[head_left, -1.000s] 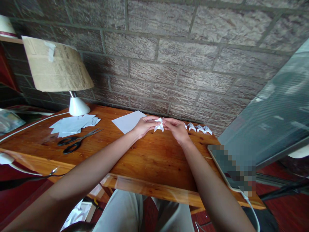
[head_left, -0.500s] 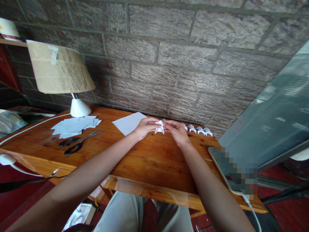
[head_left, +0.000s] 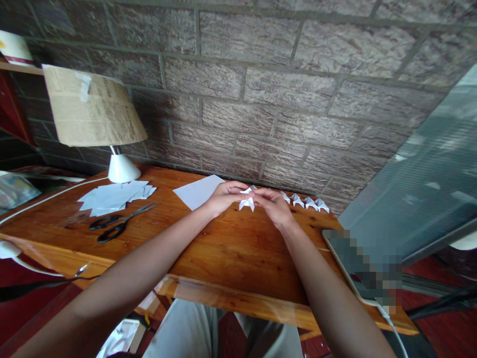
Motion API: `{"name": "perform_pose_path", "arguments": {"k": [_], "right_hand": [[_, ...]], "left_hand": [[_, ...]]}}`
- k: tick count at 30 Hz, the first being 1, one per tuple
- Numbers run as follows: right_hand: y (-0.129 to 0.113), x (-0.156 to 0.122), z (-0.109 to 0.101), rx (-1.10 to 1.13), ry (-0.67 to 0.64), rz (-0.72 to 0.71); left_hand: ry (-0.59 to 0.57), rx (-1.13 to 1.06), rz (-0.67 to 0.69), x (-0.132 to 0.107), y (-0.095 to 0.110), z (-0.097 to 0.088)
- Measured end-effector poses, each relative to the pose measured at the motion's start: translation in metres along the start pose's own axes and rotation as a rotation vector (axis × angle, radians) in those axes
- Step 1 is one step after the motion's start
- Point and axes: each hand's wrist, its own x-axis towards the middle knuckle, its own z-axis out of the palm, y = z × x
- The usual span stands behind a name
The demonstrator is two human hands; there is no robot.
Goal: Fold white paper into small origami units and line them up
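A small folded white paper piece [head_left: 246, 203] with pointed corners is pinched between both hands above the desk. My left hand [head_left: 224, 198] grips its left side, fingers closed and a ring on one of them. From the right, my right hand [head_left: 272, 203] holds the same piece, thumb and fingers pressed together. Behind my left hand lies a white paper sheet [head_left: 196, 193], partly covered by it. Several similar folded paper pieces [head_left: 297, 200] stand in a row just right of my right hand.
At the left lie a stack of white paper squares [head_left: 115, 195] and black-handled scissors [head_left: 117, 226]. A lamp [head_left: 121, 168] stands behind them against the brick wall [head_left: 268, 94]. A tablet-like device [head_left: 346, 263] with a cable rests at the wooden desk's [head_left: 223, 253] right edge.
The fingers have shifted slightly on the folded paper, and its lower points now show more plainly beneath the thumbs. Both hands stay in nearly the same place.
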Motion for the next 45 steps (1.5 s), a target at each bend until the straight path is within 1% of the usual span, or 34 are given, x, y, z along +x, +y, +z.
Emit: {"name": "perform_pose_path", "arguments": {"k": [2,6,10,12,14,16,18,19,22,24,27,29,32,35,37,41,43,45], "right_hand": [[0.000,0.000,0.002,-0.036,0.001,-0.024],[0.005,0.001,0.006,-0.079,0.033,-0.039],[0.008,0.004,0.007,-0.023,0.097,-0.003],[0.007,0.004,0.006,0.020,0.105,0.024],[0.005,0.004,0.005,0.023,0.069,0.020],[0.004,0.002,0.005,-0.006,0.012,-0.017],[0.003,0.001,0.006,-0.034,-0.017,-0.054],[0.004,0.001,0.007,-0.040,-0.006,-0.066],[0.006,0.000,0.011,-0.053,0.089,-0.091],[0.007,0.000,0.012,-0.063,0.141,-0.104],[0.008,0.001,0.012,-0.059,0.159,-0.098],[0.008,0.001,0.011,-0.040,0.149,-0.083],[0.008,0.001,0.011,-0.017,0.132,-0.047],[0.009,0.002,0.010,0.003,0.139,0.001],[0.010,0.002,0.010,0.010,0.158,0.016],[0.012,0.003,0.008,0.012,0.190,0.010],[0.012,0.003,0.008,0.016,0.184,0.002],[0.012,0.003,0.007,0.024,0.163,0.005]], "left_hand": [[-0.013,0.013,-0.013,0.000,0.003,-0.002],[0.006,0.024,-0.006,0.001,0.004,-0.004],[0.003,0.045,-0.002,0.002,0.001,-0.004],[0.005,0.060,0.009,0.003,-0.001,-0.005],[0.013,0.051,0.022,0.003,-0.001,-0.006],[0.018,0.027,0.027,0.003,0.000,-0.007],[0.021,-0.013,0.018,0.003,0.001,-0.006],[0.029,-0.042,0.010,0.003,0.001,-0.006],[0.062,-0.154,-0.035,0.004,0.001,-0.002],[0.059,-0.205,-0.077,0.003,0.000,-0.001],[0.055,-0.212,-0.115,0.002,-0.002,0.000],[0.071,-0.201,-0.104,0.002,-0.003,0.001],[0.107,-0.170,-0.052,0.002,-0.004,0.003],[0.135,-0.111,-0.015,0.002,-0.006,0.004],[0.110,-0.074,-0.018,0.002,-0.007,0.004],[0.005,-0.029,-0.056,0.001,-0.013,0.003],[0.013,-0.043,-0.064,0.002,-0.016,0.003],[0.045,-0.079,-0.076,0.002,-0.017,0.003]]}}
